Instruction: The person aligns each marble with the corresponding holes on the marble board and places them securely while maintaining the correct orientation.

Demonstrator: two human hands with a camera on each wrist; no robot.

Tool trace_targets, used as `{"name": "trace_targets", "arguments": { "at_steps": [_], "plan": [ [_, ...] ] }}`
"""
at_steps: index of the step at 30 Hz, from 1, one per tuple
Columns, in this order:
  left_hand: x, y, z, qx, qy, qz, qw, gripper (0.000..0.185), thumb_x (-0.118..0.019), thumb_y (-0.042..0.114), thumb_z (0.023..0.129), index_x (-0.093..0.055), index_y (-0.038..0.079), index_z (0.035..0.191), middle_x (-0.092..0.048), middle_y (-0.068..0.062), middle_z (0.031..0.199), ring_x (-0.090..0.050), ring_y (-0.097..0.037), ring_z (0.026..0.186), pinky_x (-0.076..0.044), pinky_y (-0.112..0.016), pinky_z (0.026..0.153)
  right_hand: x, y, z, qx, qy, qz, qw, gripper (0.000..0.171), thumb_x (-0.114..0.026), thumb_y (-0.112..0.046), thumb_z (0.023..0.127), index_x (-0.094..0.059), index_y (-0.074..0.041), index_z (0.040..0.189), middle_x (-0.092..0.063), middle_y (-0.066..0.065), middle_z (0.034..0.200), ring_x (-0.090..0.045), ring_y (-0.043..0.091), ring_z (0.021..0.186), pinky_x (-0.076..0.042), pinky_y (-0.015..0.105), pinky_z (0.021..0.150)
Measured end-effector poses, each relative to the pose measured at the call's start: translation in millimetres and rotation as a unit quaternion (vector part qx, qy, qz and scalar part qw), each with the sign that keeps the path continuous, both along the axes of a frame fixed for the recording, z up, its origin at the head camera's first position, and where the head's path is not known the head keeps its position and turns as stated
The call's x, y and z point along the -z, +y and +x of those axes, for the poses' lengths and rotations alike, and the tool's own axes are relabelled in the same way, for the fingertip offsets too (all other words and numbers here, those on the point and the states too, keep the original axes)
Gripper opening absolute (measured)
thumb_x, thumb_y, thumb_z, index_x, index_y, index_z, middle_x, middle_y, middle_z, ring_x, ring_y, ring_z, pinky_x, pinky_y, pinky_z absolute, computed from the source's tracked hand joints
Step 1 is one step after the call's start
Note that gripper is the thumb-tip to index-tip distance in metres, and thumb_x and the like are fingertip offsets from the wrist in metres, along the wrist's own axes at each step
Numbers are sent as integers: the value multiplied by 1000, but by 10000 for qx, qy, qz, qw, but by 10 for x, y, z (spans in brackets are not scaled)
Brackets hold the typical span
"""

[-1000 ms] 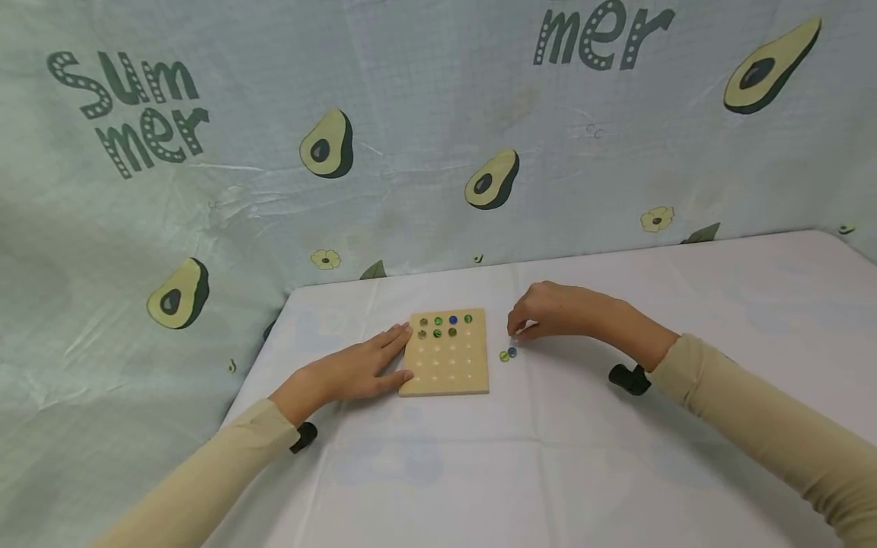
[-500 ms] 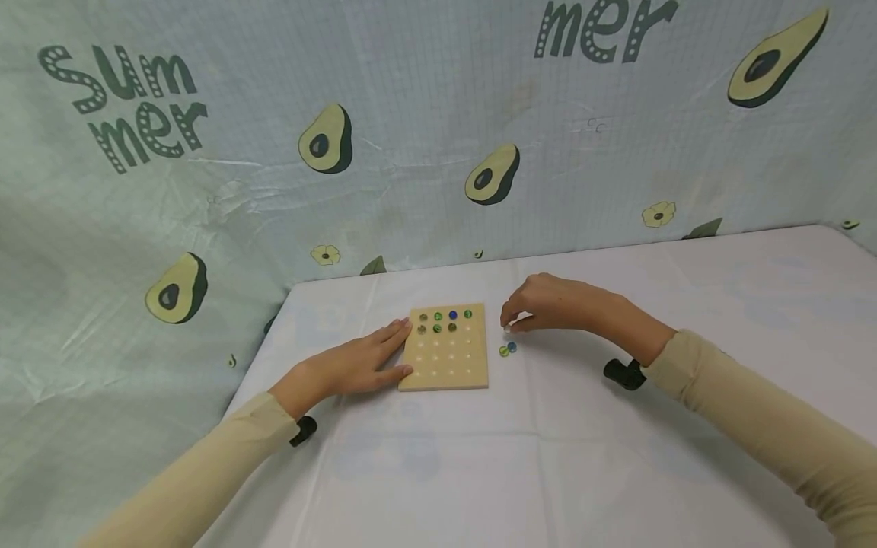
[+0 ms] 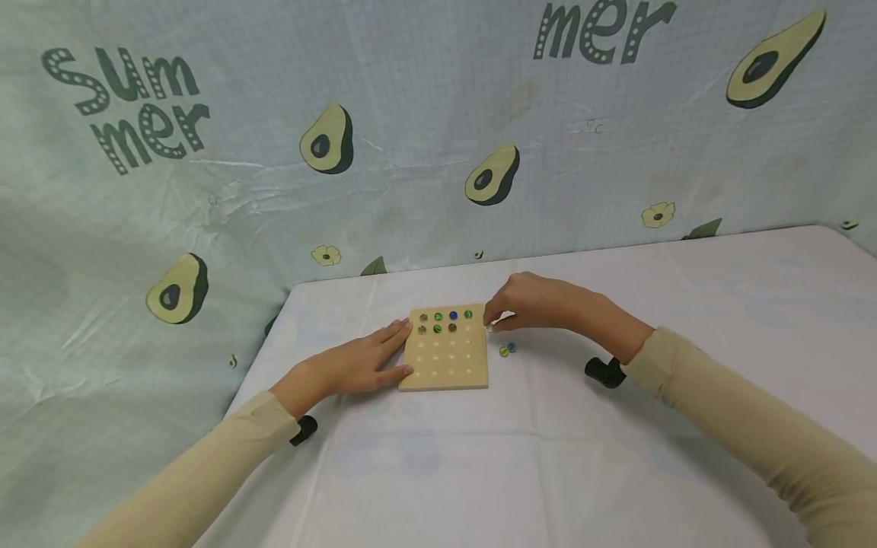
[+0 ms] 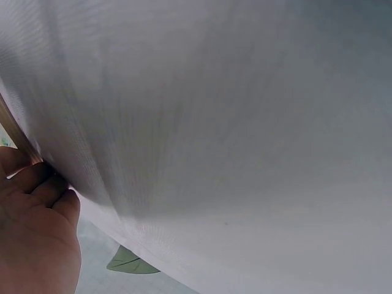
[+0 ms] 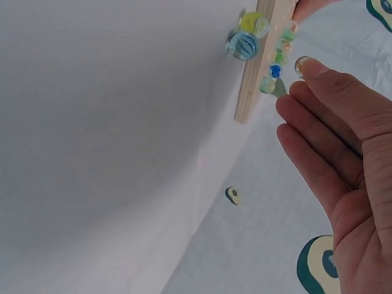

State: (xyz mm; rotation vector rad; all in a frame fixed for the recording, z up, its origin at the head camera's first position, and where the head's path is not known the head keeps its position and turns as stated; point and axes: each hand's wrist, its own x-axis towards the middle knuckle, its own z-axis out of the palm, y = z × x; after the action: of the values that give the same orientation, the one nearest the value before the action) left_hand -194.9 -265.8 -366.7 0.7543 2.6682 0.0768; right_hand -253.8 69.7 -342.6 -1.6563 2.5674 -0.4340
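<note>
A square wooden board (image 3: 444, 367) with rows of small hollows lies on the table. Glass marbles, green, amber and blue, fill its far row and most of the second one; a blue marble (image 3: 454, 315) is among them. My left hand (image 3: 356, 367) rests flat with its fingers along the board's left edge. At the right edge, my right hand (image 3: 530, 303) pinches a clear marble (image 5: 301, 67) with an orange-brown streak between thumb and fingertip. Just right of the board, a yellow-green marble (image 3: 503, 351) and a blue swirled marble (image 5: 243, 46) lie side by side on the cloth.
A white cloth (image 3: 466, 472) covers the table. Behind it hangs a pale sheet (image 3: 411, 213) printed with avocados, flowers and lettering. Each wrist wears a small black camera, such as the right camera (image 3: 605, 372).
My right hand has moved left from beside the loose marbles to the board's right edge, carrying the clear marble. My left hand has stayed in place on the board.
</note>
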Motion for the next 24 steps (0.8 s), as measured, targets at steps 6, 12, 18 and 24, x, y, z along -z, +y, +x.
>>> {"name": "trace_targets", "arguments": {
  "at_steps": [6, 12, 18, 24],
  "plan": [
    [3, 0, -3, 17, 9, -13, 10000, 89, -36, 69, 102, -6, 14, 165, -4, -5, 171, -8, -23, 157, -23, -48, 123, 1, -60, -19, -41, 50, 1, 10000, 14, -79, -9, 90, -80, -9, 104, -78, -3, 99, -73, 8, 92, -59, 28, 81],
    [11, -10, 2, 27, 39, 42, 10000, 88, -37, 68, 102, -7, 13, 165, -5, -5, 171, -9, -24, 157, -24, -48, 122, 10, -115, -38, -135, 84, -41, 9999, 13, -79, -11, 90, -79, -8, 103, -78, -2, 100, -73, 9, 93, -59, 28, 81],
    [36, -22, 4, 60, 67, 101, 9999, 89, -36, 69, 102, -6, 14, 165, -4, -4, 171, -7, -22, 157, -23, -47, 123, 22, -155, -58, -380, 130, -197, 9990, 12, -79, -10, 90, -79, -8, 102, -78, -2, 99, -73, 9, 93, -59, 27, 81],
    [45, -25, -1, 28, 29, 166, 9999, 90, -37, 70, 101, -6, 15, 165, -3, -4, 171, -8, -22, 157, -24, -48, 122, 16, -189, -75, -289, 81, -230, 9993, 12, -78, -9, 90, -79, -8, 102, -78, 0, 100, -73, 9, 93, -58, 26, 81]
  ]
}}
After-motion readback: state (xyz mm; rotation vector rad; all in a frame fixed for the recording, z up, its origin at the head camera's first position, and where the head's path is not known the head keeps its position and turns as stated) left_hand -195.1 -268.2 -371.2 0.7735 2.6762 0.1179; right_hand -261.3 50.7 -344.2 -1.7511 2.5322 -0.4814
